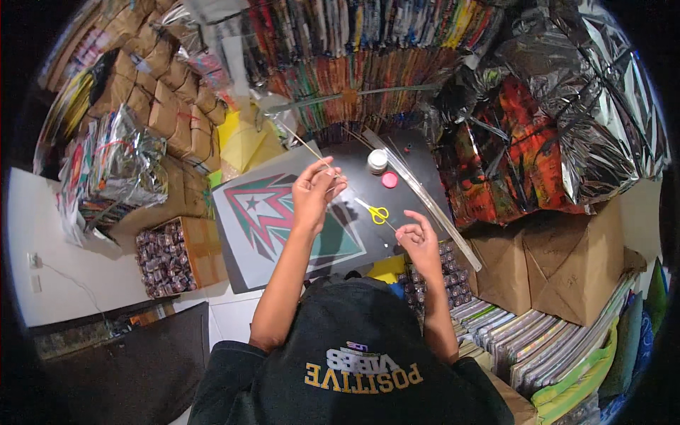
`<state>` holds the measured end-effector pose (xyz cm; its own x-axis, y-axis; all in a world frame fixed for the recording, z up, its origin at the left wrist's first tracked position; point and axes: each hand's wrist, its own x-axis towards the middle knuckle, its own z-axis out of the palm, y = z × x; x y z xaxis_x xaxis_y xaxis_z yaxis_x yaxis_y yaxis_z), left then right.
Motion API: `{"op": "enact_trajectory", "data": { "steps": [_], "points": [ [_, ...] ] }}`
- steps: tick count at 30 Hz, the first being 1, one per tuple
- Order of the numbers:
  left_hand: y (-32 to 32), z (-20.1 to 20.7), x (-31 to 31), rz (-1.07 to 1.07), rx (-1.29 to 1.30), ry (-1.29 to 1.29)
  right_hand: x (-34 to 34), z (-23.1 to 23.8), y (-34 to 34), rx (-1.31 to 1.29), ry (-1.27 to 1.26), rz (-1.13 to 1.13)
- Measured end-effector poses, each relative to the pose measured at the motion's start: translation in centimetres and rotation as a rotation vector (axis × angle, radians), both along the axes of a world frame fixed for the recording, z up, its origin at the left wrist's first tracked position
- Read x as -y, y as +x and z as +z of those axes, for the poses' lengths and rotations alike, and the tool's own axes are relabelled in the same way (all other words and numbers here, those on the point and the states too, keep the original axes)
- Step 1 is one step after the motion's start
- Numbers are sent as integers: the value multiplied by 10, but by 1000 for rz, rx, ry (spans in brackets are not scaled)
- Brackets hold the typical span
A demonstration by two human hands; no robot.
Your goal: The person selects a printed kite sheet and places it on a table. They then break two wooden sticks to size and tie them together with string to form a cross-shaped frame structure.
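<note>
My left hand [319,190] is raised over the table with its fingers closed on a thin pale stick [300,140], which slants up and away to the left. Lower on the right, my right hand [419,244] has thumb and fingertip pinched together. A thin light line shows at that pinch, too fine to name. Under the left hand lies a grey sheet with a red, green and white star design [251,205]. Yellow-handled scissors [378,213] rest between the hands. Beyond them stand a white jar [377,161] and a round pink lid [389,180].
Long thin strips [432,205] run along the right of the dark table [418,163]. Bundled colourful stacks [347,78] rise behind. Wrapped brown packages [166,117] and a box of small wrapped items [198,248] stand left; a plastic-covered pile [517,149] crowds the right.
</note>
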<state>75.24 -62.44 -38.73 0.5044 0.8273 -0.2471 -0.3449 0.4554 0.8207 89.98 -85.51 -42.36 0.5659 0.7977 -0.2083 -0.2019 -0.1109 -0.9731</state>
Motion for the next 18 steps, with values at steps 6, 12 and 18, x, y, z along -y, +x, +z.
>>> {"op": "enact_trajectory", "data": {
  "steps": [6, 12, 18],
  "points": [
    [-71, 6, -23, 227, 19, 56, -4, 11, -27, 88, -84, 66],
    [-134, 4, -37, 378, 63, 38, -14, 20, -46, 109, -33, -8],
    [-180, -4, -43, 455, 151, 10, -35, 23, -77, -115, 133, -360]
  ]
}}
